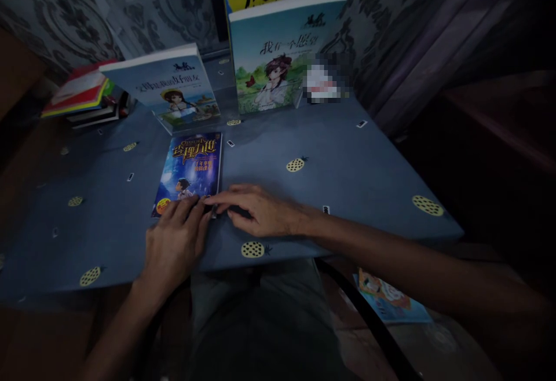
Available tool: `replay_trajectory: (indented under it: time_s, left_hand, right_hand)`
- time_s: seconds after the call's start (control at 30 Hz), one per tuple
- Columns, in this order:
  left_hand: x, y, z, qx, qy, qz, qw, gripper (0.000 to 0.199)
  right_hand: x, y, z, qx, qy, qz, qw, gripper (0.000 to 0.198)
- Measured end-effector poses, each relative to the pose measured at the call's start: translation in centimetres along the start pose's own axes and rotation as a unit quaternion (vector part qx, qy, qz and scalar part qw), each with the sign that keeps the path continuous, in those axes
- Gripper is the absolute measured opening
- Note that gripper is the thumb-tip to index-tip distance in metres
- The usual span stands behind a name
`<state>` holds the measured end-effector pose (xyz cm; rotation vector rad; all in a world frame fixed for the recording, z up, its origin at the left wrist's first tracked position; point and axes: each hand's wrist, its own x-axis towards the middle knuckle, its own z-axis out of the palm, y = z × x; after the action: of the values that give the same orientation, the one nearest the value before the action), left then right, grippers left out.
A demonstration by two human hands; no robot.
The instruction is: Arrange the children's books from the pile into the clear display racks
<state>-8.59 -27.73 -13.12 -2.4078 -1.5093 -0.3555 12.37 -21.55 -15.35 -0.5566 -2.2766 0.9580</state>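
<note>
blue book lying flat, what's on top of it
The left hand and right hand partly cover the near end of the blue book. Its title shows; what they cover cannot be seen.

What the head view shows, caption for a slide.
Left hand and right hand at a blue book lying flat.

The left hand [176, 231] lies palm down, fingers [183, 209] slightly bent; the right hand [261, 212] stretches its index finger [225, 197] toward them, right forearm [373, 243] slanting inward.
</note>
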Motion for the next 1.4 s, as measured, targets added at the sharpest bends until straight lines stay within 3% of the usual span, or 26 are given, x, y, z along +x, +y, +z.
replay_trajectory:
  time_s: [0.27, 0.57, 0.67, 0.77, 0.83, 0.9, 1.0, 1.1, 1.2, 1.27, 1.4]
  left_hand:
    - [-0.3, 0.0, 0.3, 0.038, 0.011, 0.023, 0.999, 0.030]
    - [0.0, 0.4, 0.3, 0.059, -0.010, 0.009, 0.998, 0.030]
    - [-1.2, -2.5, -0.3, 0.031, -0.046, 0.011, 0.998, 0.035]
    - [-2.9, -7.9, -1.1, -0.018, -0.096, 0.063, 0.993, 0.039]
    - [-3.7, -11.3, -1.5, -0.020, -0.115, 0.054, 0.992, 0.040]
    - [-3.9, -12.9, -1.8, -0.011, -0.117, 0.038, 0.992, 0.041]
    - [-2.7, -11.1, -1.6, -0.010, -0.072, 0.032, 0.997, 0.036]
    - [-0.2, -6.3, -0.4, -0.070, -0.028, 0.057, 0.996, 0.033]
    - [2.1, -2.6, 1.1, -0.098, -0.039, 0.078, 0.991, 0.037]
    - [3.2, -1.6, 1.7, -0.092, -0.040, 0.077, 0.992, 0.036]
    - [3.9, -1.9, 2.0, -0.091, -0.026, 0.090, 0.991, 0.035]
  right_hand:
    - [0.0, 0.1, 0.2, -0.032, -0.012, -0.003, 0.999, 0.055]
    - [0.0, 0.5, 0.4, -0.031, 0.049, 0.014, 0.998, 0.041]
    - [0.0, 0.7, 0.1, -0.057, 0.114, 0.039, 0.991, 0.035]
    - [0.1, 0.9, -0.7, -0.065, 0.200, 0.094, 0.973, 0.032]
    - [0.3, 1.3, -1.4, -0.049, 0.249, 0.133, 0.958, 0.032]
    - [0.5, 1.7, -2.0, -0.019, 0.277, 0.163, 0.947, 0.032]
    - [0.7, 2.3, -2.5, 0.023, 0.283, 0.179, 0.942, 0.028]
    - [0.7, 2.2, -2.4, 0.031, 0.264, 0.177, 0.948, 0.027]
    - [0.5, 1.8, -2.0, 0.021, 0.236, 0.166, 0.957, 0.028]
    - [0.4, 1.5, -1.9, 0.022, 0.222, 0.156, 0.962, 0.029]
    - [0.3, 1.1, -1.7, 0.039, 0.190, 0.140, 0.971, 0.032]
